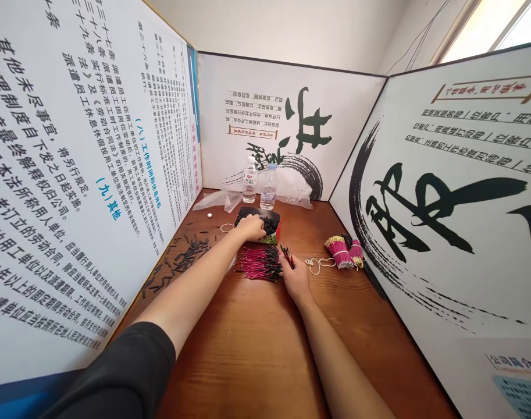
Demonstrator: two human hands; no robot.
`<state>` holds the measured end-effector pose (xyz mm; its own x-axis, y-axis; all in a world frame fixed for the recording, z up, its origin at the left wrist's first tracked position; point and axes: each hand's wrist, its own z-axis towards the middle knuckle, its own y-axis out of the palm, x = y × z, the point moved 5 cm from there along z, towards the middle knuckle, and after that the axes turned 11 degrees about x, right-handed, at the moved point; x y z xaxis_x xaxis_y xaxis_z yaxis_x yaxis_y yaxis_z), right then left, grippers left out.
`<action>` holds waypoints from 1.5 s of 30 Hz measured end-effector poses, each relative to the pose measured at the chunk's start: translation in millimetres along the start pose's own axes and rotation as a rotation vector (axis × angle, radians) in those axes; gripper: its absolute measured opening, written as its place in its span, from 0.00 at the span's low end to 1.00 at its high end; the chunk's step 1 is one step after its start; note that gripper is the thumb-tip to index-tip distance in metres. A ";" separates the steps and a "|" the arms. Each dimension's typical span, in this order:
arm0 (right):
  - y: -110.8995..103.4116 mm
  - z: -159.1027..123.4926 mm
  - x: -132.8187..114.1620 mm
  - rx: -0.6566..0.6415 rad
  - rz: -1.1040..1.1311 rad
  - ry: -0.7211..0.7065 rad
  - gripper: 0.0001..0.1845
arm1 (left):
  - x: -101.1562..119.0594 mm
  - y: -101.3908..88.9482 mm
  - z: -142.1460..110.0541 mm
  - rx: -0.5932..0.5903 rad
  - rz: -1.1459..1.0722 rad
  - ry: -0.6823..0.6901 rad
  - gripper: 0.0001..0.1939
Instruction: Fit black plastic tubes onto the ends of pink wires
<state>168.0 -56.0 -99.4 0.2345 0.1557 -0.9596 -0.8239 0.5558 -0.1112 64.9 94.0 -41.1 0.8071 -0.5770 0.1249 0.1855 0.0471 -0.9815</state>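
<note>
My left hand [251,227] reaches over a small box [273,238] full of short black tubes [270,224]. Its fingers are curled down among them; the fingertips are hidden, so what they grip cannot be made out. Closed around a small bunch of thin wires [287,255] with black ends is my right hand [296,280]. Just left of that hand, a loose pile of pink-red wires [259,263] with black tips lies on the wooden table [230,349], in front of the box.
Black tubes [189,256] are scattered at the left. Tied wire bundles [340,251] and a white cord loop [320,265] lie to the right. Two plastic bottles [268,189] and clear plastic bags [293,189] stand behind the box. Printed panels [291,116] enclose the table on three sides.
</note>
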 end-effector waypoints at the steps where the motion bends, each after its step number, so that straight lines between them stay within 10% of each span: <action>1: -0.1 -0.1 0.1 0.002 0.000 0.001 0.21 | -2.0 -1.1 -0.8 0.025 -0.003 -0.006 0.14; 28: 2.3 0.2 3.0 -0.023 -0.047 -0.034 0.22 | -27.5 0.2 -26.3 0.147 -0.241 -0.099 0.14; 34: 3.1 0.3 1.5 -0.034 -0.053 -0.048 0.21 | -4.1 -18.6 -41.1 0.293 -0.610 0.041 0.12; 40: 3.7 -1.6 -2.4 -0.056 -0.039 -0.069 0.18 | 34.3 -26.9 -77.2 0.102 -0.921 0.163 0.08; 45: 2.4 -2.1 -1.8 -0.052 0.013 -0.047 0.17 | 40.4 -55.4 -89.9 0.196 -0.915 0.202 0.06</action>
<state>164.5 -56.6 -98.5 0.2468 0.2015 -0.9479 -0.8523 0.5107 -0.1133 36.9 -5.1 5.3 0.1942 -0.5864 0.7864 0.8017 -0.3672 -0.4718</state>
